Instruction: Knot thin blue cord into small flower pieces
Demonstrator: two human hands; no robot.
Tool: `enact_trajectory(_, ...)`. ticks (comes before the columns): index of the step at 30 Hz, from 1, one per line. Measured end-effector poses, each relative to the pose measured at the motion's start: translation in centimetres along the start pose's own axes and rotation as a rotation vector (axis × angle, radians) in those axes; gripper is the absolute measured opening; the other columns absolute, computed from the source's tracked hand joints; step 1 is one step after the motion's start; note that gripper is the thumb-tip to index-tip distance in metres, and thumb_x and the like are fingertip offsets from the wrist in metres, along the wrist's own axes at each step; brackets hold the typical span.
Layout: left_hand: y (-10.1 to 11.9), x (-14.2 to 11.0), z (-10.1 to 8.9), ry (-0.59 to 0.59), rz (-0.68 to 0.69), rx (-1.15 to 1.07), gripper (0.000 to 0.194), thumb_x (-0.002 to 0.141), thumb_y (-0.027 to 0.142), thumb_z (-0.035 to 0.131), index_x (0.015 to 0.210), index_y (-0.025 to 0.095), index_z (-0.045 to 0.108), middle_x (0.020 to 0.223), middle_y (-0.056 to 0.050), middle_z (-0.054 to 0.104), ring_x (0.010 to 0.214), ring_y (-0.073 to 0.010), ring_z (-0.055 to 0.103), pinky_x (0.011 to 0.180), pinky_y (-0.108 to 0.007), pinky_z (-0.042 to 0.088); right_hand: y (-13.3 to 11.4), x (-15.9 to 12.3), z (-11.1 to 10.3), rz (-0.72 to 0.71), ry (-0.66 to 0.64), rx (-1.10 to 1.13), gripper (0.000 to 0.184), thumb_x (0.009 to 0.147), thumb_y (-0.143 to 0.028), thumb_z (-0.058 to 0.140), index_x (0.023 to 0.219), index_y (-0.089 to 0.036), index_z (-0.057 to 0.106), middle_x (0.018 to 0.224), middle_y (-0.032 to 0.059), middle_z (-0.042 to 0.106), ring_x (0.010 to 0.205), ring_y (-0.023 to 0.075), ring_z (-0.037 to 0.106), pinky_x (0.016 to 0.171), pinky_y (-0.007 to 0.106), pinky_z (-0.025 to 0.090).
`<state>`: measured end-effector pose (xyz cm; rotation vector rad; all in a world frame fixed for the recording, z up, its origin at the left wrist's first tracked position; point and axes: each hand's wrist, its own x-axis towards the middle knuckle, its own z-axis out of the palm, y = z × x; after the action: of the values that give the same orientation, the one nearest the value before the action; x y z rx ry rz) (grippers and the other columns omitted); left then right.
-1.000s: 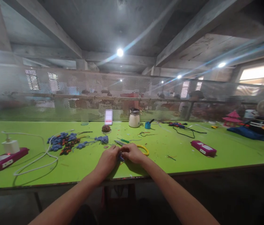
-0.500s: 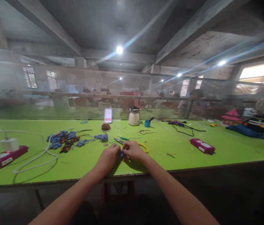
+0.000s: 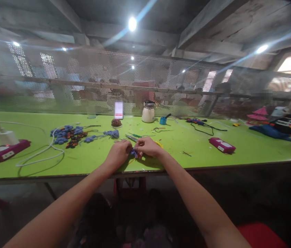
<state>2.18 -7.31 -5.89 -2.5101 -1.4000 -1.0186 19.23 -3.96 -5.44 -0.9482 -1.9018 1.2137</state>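
Observation:
My left hand (image 3: 119,152) and my right hand (image 3: 147,147) meet near the front edge of the green table (image 3: 83,165). Both have their fingers closed on a small blue-purple yarn piece (image 3: 133,152), which the fingertips partly cover. A thin orange strand (image 3: 132,161) hangs below it. Just beyond my hands lie scissors, blades (image 3: 130,137) showing and a yellow handle (image 3: 158,144) half behind my right hand. Beside the blades is a thin green-handled tool (image 3: 136,135). Further left sit a blue yarn ball (image 3: 113,133) and a pile of blue crocheted pieces (image 3: 64,133) with dark-and-orange ones (image 3: 76,139).
A brown yarn ball (image 3: 116,123), a phone (image 3: 118,109), a cream jar (image 3: 148,112) and a blue pot (image 3: 163,120) stand at the back. Purple power strips (image 3: 222,145) lie right and left, the left one with a charger (image 3: 8,137) and white cable (image 3: 60,155). A mesh partition (image 3: 160,75) rises behind.
The camera has tilted down, so the table and hands sit higher in view. More of the blue-purple piece and its orange strand shows between my fingers. Both hands keep their hold.

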Motion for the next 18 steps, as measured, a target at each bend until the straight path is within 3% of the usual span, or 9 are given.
enact_trajectory(4,0.11,-0.07,-0.06,-0.007,0.007,0.023,0.016,0.08,0.011,0.046,0.074,0.015,0.061,0.074,-0.006,0.061,0.07,-0.0164,0.054,0.064,-0.027,0.036,-0.29,0.08,0.04,0.068,0.004,0.107,0.009,0.066,-0.01,0.057,0.063,-0.014,0.05,0.046,0.0001,0.059,0.043,0.0137,0.059,0.045,0.024,0.05)
enact_trajectory(7,-0.03,-0.02,-0.01,-0.022,-0.009,0.018,0.015,0.078,0.011,0.049,0.074,0.015,0.063,0.074,-0.006,0.063,0.07,-0.0164,0.054,0.065,-0.027,0.037,-0.33,0.11,0.13,0.108,0.026,0.048,0.01,0.066,-0.008,0.052,0.062,-0.016,0.047,0.045,-0.0007,0.057,0.043,0.0134,0.058,0.045,0.023,0.048)
enact_trajectory(10,-0.22,0.03,0.0,-0.035,-0.026,0.01,0.016,0.078,0.013,0.05,0.073,0.014,0.065,0.073,-0.007,0.063,0.069,-0.0163,0.055,0.066,-0.027,0.038,-0.29,-0.02,0.24,0.047,0.093,-0.203,0.009,0.065,-0.008,0.051,0.063,-0.016,0.049,0.046,-0.0029,0.055,0.043,0.0108,0.054,0.046,0.021,0.043)
enact_trajectory(14,-0.44,0.01,-0.13,-0.042,-0.044,0.012,0.016,0.079,0.015,0.051,0.074,0.015,0.067,0.075,-0.008,0.065,0.071,-0.0167,0.057,0.068,-0.027,0.039,-0.27,-0.35,0.36,-0.172,0.291,-0.692,0.006,0.064,-0.011,0.053,0.067,-0.015,0.057,0.059,-0.0016,0.058,0.056,0.0097,0.05,0.055,0.021,0.039)
enact_trajectory(18,-0.7,-0.08,-0.62,-0.079,-0.051,0.04,0.016,0.078,0.016,0.052,0.074,0.014,0.068,0.074,-0.008,0.065,0.071,-0.0177,0.056,0.068,-0.028,0.039,-0.2,-0.42,0.24,-0.219,0.227,-0.846,0.026,0.067,-0.008,0.052,0.088,-0.014,0.066,0.07,0.0019,0.063,0.062,0.0111,0.051,0.059,0.022,0.038)
